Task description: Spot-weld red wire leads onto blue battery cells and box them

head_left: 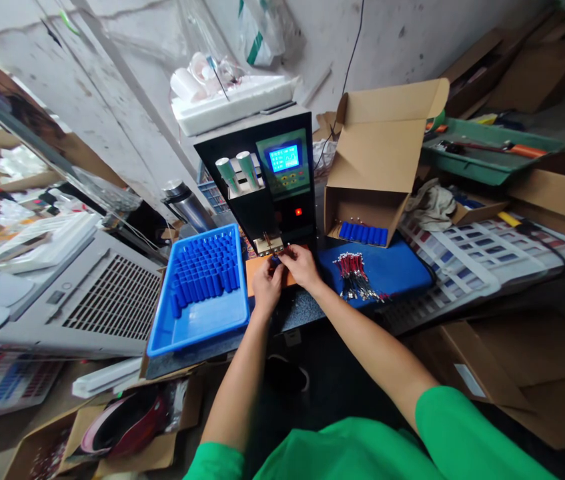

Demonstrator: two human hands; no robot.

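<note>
My left hand (267, 285) pinches a small blue battery cell (275, 259), mostly hidden by the fingers, just below the electrodes of a black spot welder (289, 233). Close beside it, my right hand (303, 265) is closed at the cell's other end; what its fingertips pinch is too small to make out. Both hands are over an orange board (257, 269) in front of the machine. To the left, many upright blue cells (207, 277) stand in a blue plastic tray (195, 339). A bundle of red and black wire leads (355, 275) lies to the right.
Behind the leads, an open cardboard box (379, 143) holds a row of blue cells (363, 233). A blue mat (402, 270) covers the right of the table. A steel flask (189, 207) stands behind the tray. A green tray of tools (492, 167) is at far right.
</note>
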